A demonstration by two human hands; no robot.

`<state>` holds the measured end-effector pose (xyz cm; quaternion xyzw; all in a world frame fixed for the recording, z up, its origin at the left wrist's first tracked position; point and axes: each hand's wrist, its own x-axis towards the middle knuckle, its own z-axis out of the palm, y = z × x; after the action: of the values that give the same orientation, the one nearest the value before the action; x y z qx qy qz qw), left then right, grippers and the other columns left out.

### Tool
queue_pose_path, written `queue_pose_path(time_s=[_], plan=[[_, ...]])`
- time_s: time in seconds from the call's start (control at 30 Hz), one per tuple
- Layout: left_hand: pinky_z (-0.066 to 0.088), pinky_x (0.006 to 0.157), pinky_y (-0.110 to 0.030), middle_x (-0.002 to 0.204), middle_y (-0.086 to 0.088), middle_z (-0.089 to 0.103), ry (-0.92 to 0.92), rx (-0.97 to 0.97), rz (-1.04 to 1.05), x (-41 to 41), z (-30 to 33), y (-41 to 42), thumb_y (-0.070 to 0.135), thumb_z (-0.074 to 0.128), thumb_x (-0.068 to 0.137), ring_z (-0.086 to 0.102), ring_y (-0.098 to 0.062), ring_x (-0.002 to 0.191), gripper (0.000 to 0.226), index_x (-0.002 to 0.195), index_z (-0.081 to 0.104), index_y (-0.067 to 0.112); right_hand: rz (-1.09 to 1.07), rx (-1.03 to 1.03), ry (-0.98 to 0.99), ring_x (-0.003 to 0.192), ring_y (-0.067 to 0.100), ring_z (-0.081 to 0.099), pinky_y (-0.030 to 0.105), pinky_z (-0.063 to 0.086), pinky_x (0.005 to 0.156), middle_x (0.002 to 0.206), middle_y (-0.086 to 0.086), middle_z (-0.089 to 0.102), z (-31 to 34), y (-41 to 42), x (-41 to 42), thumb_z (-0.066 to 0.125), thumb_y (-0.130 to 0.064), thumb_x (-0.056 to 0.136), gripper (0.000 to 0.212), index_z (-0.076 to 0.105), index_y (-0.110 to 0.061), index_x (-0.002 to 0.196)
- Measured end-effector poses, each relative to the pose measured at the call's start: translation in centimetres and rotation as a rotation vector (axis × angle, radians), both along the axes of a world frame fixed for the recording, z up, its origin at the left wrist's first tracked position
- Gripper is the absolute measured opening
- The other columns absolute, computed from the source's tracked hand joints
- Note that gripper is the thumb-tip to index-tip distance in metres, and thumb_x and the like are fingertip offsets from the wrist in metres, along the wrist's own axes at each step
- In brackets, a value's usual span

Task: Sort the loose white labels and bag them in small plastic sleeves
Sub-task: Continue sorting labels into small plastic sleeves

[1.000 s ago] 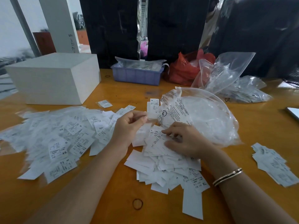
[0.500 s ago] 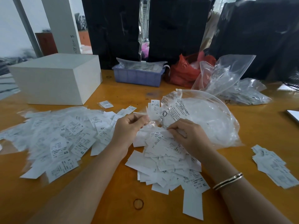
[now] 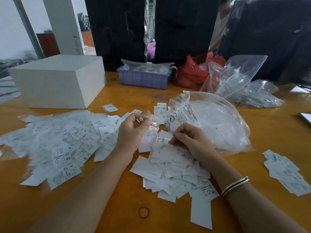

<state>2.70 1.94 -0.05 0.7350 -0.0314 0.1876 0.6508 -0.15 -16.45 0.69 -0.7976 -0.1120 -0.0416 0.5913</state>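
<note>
My left hand (image 3: 134,127): pinching sleeve (image 3: 154,122), mouth limp. Right hand (image 3: 190,140): fingers curled, pinching label (image 3: 165,145) atop pile (image 3: 175,167). Risk: two labels lifting together; label missing sleeve mouth.

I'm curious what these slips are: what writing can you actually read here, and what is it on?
"XS": bagged labels in the left pile.
"S": bagged label there too.
"XL": loose label at the centre pile's near edge.
"XL": label standing behind the left hand.
Fine print on labels and on the big clear bag: too small to read.
</note>
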Motion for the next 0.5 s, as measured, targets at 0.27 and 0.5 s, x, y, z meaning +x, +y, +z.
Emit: queue_pose_path(time_s=[0.27,0.5], plan=[[0.047,0.063,-0.004,0.078,0.020,0.071,-0.031,-0.013,-0.059,-0.2,0.2,0.0,0.016,0.056,0.094,0.065,0.006,0.080,0.017,0.089,0.063,0.031,0.112,-0.620,-0.257,0.094,-0.003,0.052,0.012,0.038,0.081,0.103,-0.018,0.060,-0.2,-0.4,-0.1,0.059,-0.026,0.091,0.018,0.067,-0.029,0.106],[0.047,0.065,-0.005,0.073,0.026,0.068,-0.042,0.019,-0.065,-0.3,0.1,0.1,0.016,0.056,0.094,0.063,0.004,0.080,0.018,0.090,0.063,0.033,0.192,-0.867,-0.292,0.105,-0.003,0.046,0.025,0.028,0.097,0.113,-0.018,0.056,0.1,-0.8,0.1,0.056,-0.047,0.088,0.038,0.064,-0.028,0.119]])
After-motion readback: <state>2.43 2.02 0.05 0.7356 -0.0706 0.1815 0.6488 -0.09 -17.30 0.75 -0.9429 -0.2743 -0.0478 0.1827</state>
